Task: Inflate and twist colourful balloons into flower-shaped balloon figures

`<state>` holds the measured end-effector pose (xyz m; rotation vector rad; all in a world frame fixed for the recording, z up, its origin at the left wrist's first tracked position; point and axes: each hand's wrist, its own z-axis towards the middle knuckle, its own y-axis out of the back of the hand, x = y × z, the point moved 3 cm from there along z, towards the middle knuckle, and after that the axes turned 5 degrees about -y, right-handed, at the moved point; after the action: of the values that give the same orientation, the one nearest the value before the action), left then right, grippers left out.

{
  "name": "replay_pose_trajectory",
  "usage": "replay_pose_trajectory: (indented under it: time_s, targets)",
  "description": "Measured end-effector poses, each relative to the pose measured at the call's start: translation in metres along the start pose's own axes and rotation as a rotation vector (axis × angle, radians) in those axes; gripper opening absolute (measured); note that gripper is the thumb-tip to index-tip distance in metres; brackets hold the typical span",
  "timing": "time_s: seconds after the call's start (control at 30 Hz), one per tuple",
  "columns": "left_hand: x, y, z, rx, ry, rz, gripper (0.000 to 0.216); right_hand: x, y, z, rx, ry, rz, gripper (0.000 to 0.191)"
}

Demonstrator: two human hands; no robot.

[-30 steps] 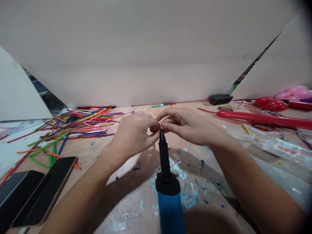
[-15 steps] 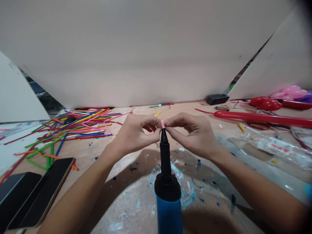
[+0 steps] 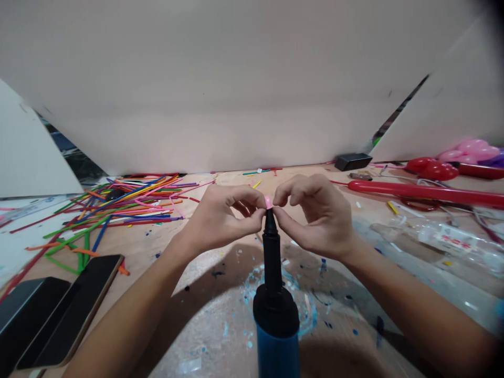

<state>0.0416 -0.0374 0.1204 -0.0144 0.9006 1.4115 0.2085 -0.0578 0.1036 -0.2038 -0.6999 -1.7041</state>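
A blue balloon pump [image 3: 276, 336] with a black nozzle stands upright at the bottom centre. At the nozzle tip sits the neck of a small pink balloon [image 3: 268, 202]. My left hand [image 3: 220, 218] pinches that pink neck from the left with thumb and forefinger. My right hand [image 3: 315, 215] pinches it from the right, its other fingers curled. The rest of the pink balloon is hidden behind my fingers.
A heap of several coloured uninflated long balloons [image 3: 118, 202] lies at left. Two dark phones [image 3: 59, 310] rest at bottom left. Inflated red balloons [image 3: 425, 190], a pink balloon [image 3: 470, 150], a black box [image 3: 353, 160] and a plastic bag [image 3: 441, 236] lie at right. White boards [image 3: 236, 79] stand behind.
Both hands shifted slightly right and up with the pump nozzle. The right hand's fingers have lifted and curled more, and the pink neck shows more clearly at the nozzle tip.
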Motion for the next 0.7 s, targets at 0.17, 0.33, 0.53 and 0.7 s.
replay_pose_trajectory:
  time_s: [0.17,0.33,0.53,0.7]
  targets:
    - [0.0006,-0.0001,0.0004,0.001,-0.026,0.018,0.009,0.0024,-0.0002,0.0016,0.009,0.010,-0.017,0.033]
    - [0.0003,-0.0001,0.0004,-0.009,-0.030,0.041,0.012,0.0053,-0.0002,0.0011,0.007,0.035,-0.058,0.035]
    - [0.0002,0.0010,-0.0001,-0.030,-0.054,0.067,0.011,0.0043,0.0013,0.0026,0.044,0.002,-0.059,0.031]
    - [0.0021,-0.0019,-0.0015,-0.034,-0.049,0.123,0.009,0.0023,-0.0019,0.0009,0.045,-0.064,-0.026,0.026]
